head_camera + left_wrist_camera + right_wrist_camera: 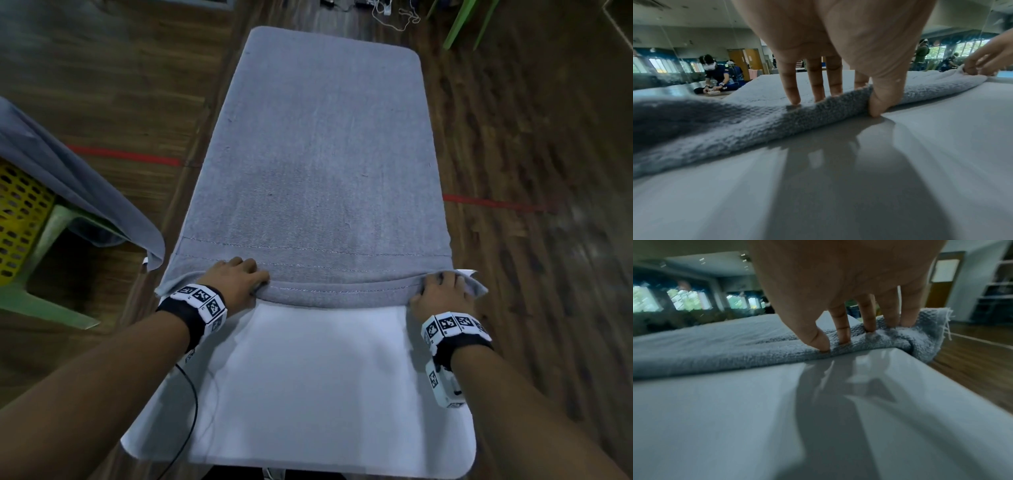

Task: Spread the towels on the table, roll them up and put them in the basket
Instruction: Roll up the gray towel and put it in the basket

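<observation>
The towel (pixel 318 164) lies flat along the surface (pixel 325 377), its 6 o'clock hem turned over; left hand (pixel 236 279) and right hand (pixel 442 291) each pinch that fold; uneven pushing could skew the roll; basket (pixel 20 219) sits at 9 o'clock.

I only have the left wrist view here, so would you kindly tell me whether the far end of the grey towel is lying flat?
Observer: Yes, in the head view the grey towel lies flat along the white table to its far end.
Operator: Thank you. How does the right hand hold its corner?
Observer: The right hand has its thumb under the rolled edge and fingers on top, at the table's edge.
Operator: Is the basket nearby?
Observer: A yellow basket stands on the left, with another grey towel draped over it.
</observation>
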